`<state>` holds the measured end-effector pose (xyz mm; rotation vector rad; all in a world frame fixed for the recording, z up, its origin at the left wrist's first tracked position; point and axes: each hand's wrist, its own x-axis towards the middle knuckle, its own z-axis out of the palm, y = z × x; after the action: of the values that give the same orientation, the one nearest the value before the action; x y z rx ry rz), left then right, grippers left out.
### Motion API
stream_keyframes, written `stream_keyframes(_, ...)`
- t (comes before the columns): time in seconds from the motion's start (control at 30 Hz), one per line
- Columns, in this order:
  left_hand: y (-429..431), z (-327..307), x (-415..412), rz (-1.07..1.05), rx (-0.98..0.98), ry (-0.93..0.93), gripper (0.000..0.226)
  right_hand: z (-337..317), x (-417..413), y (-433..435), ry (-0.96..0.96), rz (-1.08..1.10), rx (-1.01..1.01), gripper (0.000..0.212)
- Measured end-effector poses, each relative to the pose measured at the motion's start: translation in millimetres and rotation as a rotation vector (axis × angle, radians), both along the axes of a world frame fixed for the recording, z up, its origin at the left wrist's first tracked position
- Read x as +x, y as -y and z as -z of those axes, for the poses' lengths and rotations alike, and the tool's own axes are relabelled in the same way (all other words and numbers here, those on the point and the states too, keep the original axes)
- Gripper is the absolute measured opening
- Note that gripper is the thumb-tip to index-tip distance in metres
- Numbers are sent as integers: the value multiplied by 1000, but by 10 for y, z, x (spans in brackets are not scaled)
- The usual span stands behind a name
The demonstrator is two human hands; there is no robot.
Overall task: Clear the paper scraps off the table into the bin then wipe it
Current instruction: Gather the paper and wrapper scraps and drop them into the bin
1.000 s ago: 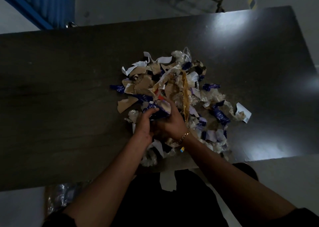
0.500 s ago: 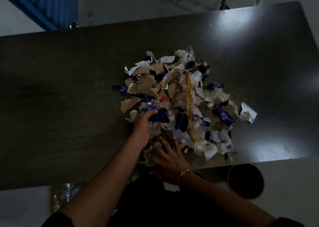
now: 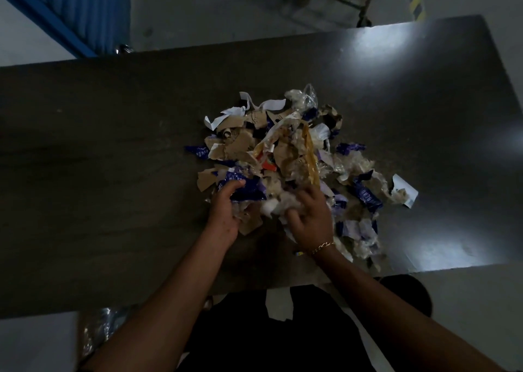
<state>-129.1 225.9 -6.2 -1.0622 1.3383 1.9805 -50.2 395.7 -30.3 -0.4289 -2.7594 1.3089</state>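
Scene: paper scraps (image 3: 283, 151) heaped mid-table (image 3: 113, 145) | our left hand (image 3: 226, 210): fingers curled over blue pieces at the heap's near edge | our right hand (image 3: 310, 219): fingers bunched into white crumples | Tip: we cup both hands together and squeeze firmly, so loose bits don't drop.

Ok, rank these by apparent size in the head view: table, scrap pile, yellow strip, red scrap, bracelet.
1. table
2. scrap pile
3. yellow strip
4. red scrap and bracelet look about alike, and the bracelet sits nearer the camera, so I leave them unranked.
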Motion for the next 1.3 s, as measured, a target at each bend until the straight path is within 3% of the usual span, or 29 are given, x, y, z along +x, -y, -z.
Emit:
stream_keyframes(0.1,-11,-70,28,-23,77,23,21,-124,-216,36,106,319,-433,43)
stream_keyframes(0.17,-69,-115,59,-16,127,42,21,-171,-326,73,229,396,-681,31)
stream_keyframes(0.23,-152,-153,88,-4,144,28,20,-96,-440,87,386,390,-740,30)
stream_keyframes(0.33,-252,-152,117,34,115,-11,29,-133,-459,238,449,361,-777,33)
stream_keyframes(0.37,-284,-160,130,71,93,-24,31,-149,-432,273,413,295,-773,37)
stream_keyframes(0.43,-339,-156,150,128,44,-42,33,-151,-347,325,337,365,-961,51)
stream_keyframes(0.47,-362,-149,155,144,26,-45,32,-219,-333,360,330,419,-1046,48)
stream_keyframes(0.57,-466,-187,189,193,-9,-44,21,-278,-322,389,295,488,-1048,36)
stream_keyframes(0.7,-516,-194,236,152,-3,-5,27,-285,-315,415,314,397,-932,51)
stream_keyframes(0.83,-546,-139,248,199,-207,2,35,-294,-382,366,268,375,-904,40)
stream_keyframes(0.9,-538,-149,252,247,-242,-32,41,-272,-425,359,228,375,-932,44)
stream_keyframes(1.07,-456,-195,231,471,-222,-153,47,-236,-393,297,290,377,-1096,50)
stream_keyframes(1.17,-360,-195,257,618,-82,-178,24,-217,-400,244,310,455,-1023,45)
stream_keyframes(1.23,-290,-180,269,482,-4,-202,18,-240,-436,224,299,482,-952,46)
stream_keyframes(1.3,-266,-213,223,190,115,-189,35,-247,-435,239,291,455,-899,37)
